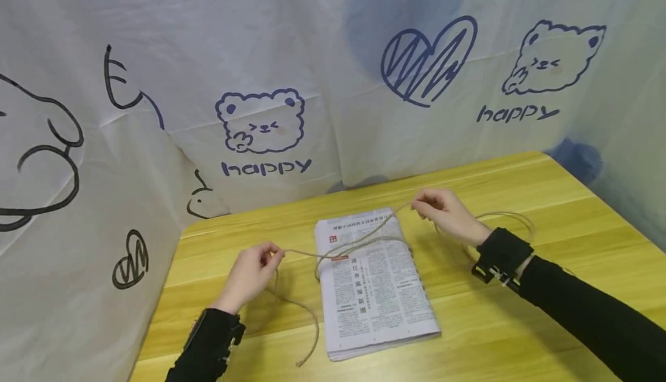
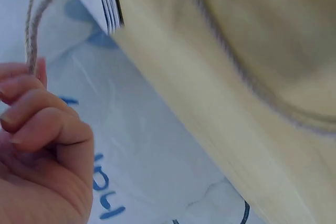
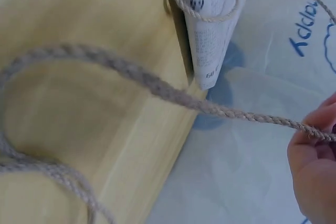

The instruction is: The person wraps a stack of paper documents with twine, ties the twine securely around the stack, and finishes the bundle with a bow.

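Note:
A folded stack of newspapers (image 1: 380,307) lies on the table, with a thin braided rope (image 1: 359,245) passed around its upper half and crossing on top. Left of the stack, my left hand (image 1: 253,272) pinches one length of the rope between thumb and fingers; its loose tail curves down to the tabletop. Beyond the stack's upper right corner, my right hand (image 1: 448,213) pinches the other length, raised above the table. In the right wrist view, the rope (image 3: 236,113) runs from the right hand (image 3: 317,166) into a loop. The left wrist view shows the left hand's (image 2: 44,145) curled fingers.
The yellow wood-grain table (image 1: 499,336) extends around the stack. More rope (image 1: 512,214) lies coiled on the right, partly behind the right hand. A white curtain (image 1: 322,52) with blue drawings hangs along the table's back and left edges.

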{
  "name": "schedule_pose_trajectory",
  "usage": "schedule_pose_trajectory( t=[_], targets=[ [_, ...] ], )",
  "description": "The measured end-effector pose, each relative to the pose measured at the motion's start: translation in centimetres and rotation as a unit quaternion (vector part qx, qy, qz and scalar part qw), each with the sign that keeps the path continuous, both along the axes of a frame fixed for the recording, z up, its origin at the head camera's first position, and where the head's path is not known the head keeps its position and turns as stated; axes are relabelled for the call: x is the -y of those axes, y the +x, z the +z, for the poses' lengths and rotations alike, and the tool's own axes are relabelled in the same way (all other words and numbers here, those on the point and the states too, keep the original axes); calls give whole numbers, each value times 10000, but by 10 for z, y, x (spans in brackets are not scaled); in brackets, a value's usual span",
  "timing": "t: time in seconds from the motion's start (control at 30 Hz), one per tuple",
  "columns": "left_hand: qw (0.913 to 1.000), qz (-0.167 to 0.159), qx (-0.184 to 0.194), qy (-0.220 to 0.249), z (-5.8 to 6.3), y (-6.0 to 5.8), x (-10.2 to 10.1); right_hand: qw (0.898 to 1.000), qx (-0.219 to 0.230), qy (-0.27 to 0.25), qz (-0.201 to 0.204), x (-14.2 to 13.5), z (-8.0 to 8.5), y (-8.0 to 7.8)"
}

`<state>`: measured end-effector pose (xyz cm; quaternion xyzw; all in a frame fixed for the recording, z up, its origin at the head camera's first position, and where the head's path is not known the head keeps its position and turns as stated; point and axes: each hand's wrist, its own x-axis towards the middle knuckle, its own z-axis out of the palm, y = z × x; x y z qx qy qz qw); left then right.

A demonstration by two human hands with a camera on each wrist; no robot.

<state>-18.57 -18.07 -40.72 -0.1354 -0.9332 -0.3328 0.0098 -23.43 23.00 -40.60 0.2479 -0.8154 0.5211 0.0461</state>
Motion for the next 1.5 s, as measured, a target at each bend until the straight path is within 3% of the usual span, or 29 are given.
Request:
schedule_pose_trajectory(
  t=[0.1, 0.2, 0.37, 0.57, 0.67, 0.77, 0.83, 0.93, 1.03, 1.1, 1.23, 1.37, 1.5],
  targets=[
    [9993, 214, 259, 174, 10, -12, 8, 9992, 86, -90, 379, -7, 2, 18],
    [9969, 380, 435, 534, 20, -25, 10, 9971, 115, 271, 708, -14, 2, 35],
    [9951, 419, 186, 873, 35, -49, -3, 9819, -279, 1024, 1571, -16, -5, 60],
    [9965, 72, -476, 685, 45, -81, -40, 9553, -595, 1528, 2461, 11, -12, 87],
    [9962, -361, -629, 473, 47, -94, -62, 9425, -708, 1862, 2683, 27, -12, 100],
    [9949, -925, -280, -281, 46, -96, -81, 9246, -997, 2344, 2831, 39, -13, 111],
    [9889, -1146, -24, -941, 43, -93, -88, 9163, -1175, 2616, 2797, 43, -16, 114],
    [9817, -1073, 113, -1570, 34, -85, -87, 9225, -1164, 2642, 2561, 41, -20, 111],
    [9865, -719, -74, -1473, 22, -79, -77, 9388, -927, 2442, 2247, 32, -22, 106],
    [9901, -521, -77, -1305, 14, -75, -69, 9415, -904, 2446, 2137, 28, -22, 107],
    [9953, -394, 448, -768, 1, -69, -60, 9282, -1140, 2761, 2221, 27, -26, 113],
    [9893, -596, 1300, -288, -8, -72, -64, 9127, -1393, 3038, 2350, 33, -31, 119],
    [9854, -655, 1564, -124, -8, -78, -74, 9122, -1443, 2905, 2503, 38, -35, 123]
  ],
)
